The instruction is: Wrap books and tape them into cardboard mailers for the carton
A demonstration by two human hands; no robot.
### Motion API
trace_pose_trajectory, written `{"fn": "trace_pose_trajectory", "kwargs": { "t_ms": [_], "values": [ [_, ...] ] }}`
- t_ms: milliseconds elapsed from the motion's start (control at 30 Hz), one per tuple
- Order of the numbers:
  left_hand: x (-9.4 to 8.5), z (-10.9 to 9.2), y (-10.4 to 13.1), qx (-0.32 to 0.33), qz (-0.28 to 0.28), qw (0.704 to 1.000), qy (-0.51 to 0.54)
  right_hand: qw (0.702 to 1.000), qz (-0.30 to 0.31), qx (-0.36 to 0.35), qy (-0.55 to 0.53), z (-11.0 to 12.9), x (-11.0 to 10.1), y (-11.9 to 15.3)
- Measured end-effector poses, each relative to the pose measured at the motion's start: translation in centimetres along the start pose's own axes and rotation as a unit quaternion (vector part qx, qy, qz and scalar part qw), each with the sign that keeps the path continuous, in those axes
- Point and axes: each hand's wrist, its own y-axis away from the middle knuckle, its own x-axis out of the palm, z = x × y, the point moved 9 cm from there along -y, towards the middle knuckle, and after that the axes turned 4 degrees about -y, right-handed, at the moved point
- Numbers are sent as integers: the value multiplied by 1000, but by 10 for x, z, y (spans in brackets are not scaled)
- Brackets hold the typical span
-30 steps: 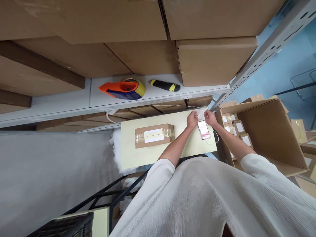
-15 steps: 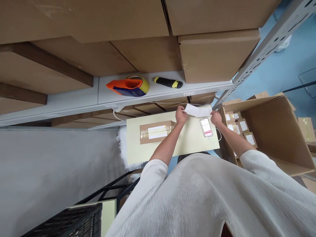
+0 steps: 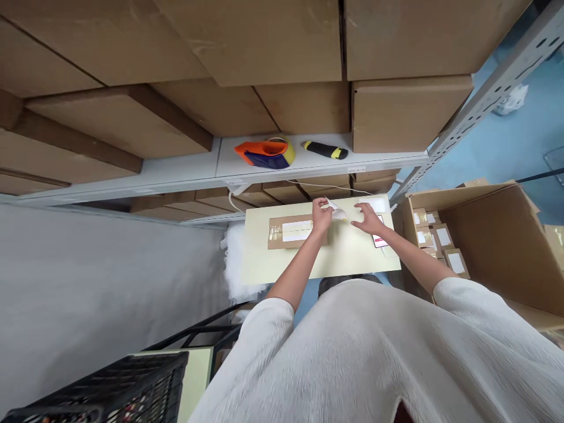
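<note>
A small taped cardboard box [image 3: 291, 231] with a white label lies on a pale yellow table [image 3: 343, 258]. My left hand [image 3: 321, 215] rests at the box's right end and pinches a small white paper slip [image 3: 337, 211]. My right hand [image 3: 368, 220] hovers just right of the slip with its fingers spread, holding nothing. It partly covers a phone [image 3: 379, 239] lying on the table with a white cable. A white sheet [image 3: 374, 204] lies at the table's far right corner.
An orange tape dispenser [image 3: 265, 154] and a black-and-yellow utility knife [image 3: 326, 150] lie on the white shelf [image 3: 176, 173] under large cartons. An open carton [image 3: 493, 235] with several small labelled boxes stands at right. A black crate [image 3: 110, 385] is at lower left.
The slip was stretched between both hands above the phone. My right hand has let go, and my left hand has carried the slip left to the taped box.
</note>
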Motion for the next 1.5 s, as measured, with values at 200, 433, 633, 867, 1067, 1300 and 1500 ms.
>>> {"fn": "trace_pose_trajectory", "kwargs": {
  "t_ms": [200, 433, 633, 867, 1067, 1300, 1500],
  "values": [
    [-43, 4, 14, -25, -8, 994, 102, 994, -69, -7, -82, 58, 34, -14],
    [-128, 5, 3, 28, -15, 988, 152, 988, -52, 11, -143, 119, 65, -26],
    [-182, 27, -6, 44, 8, 992, 119, 985, -51, 47, -159, 153, 100, -25],
    [-200, 56, -9, 33, 53, 996, 56, 985, -39, 94, -140, 155, 131, -13],
    [-203, 69, -4, 44, 47, 996, -66, 978, -106, 174, -44, 142, 134, -2],
    [-197, 76, -3, 92, 63, 984, -138, 977, -141, 154, 52, 141, 145, -1],
    [-192, 81, -3, 104, 80, 979, -157, 978, -126, 137, 96, 136, 154, -1]
  ]
}}
